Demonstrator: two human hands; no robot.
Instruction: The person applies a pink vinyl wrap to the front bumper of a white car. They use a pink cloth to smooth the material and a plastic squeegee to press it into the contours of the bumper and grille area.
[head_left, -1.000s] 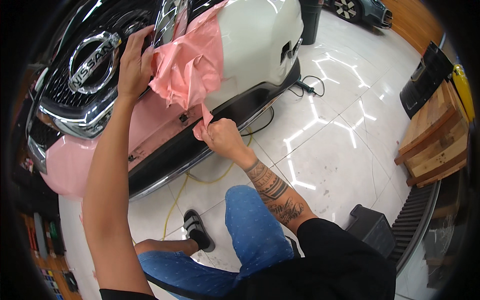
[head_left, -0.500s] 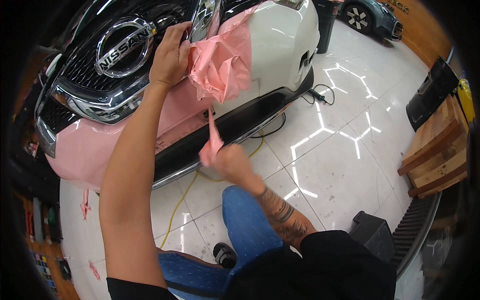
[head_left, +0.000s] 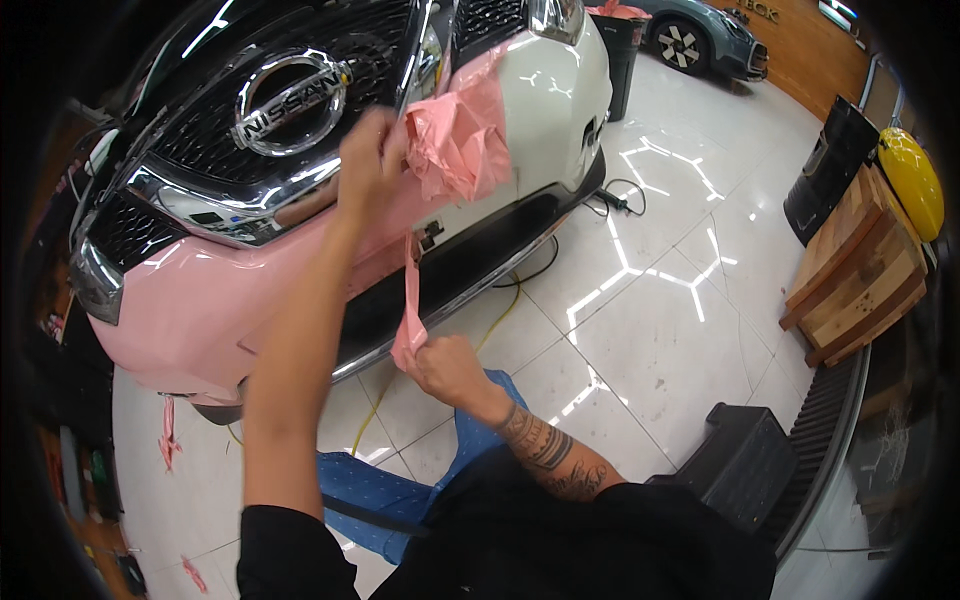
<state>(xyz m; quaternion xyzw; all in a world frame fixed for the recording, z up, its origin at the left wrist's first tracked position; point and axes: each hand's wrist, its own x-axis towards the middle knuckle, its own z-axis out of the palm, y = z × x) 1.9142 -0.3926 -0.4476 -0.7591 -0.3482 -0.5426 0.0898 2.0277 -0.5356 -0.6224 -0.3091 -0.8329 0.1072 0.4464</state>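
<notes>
Bunched pink film (head_left: 462,145) lies against the car front (head_left: 555,105) at three o'clock from the left hand (head_left: 368,162), whose blurred grip cannot be determined. The right hand (head_left: 455,376), fingers closed, pinches a pink strip (head_left: 411,315) extending toward eleven o'clock.

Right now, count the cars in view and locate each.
2: a white car, partly under pink film, at upper left; a blue-grey car at upper right. Others may be hidden.
</notes>
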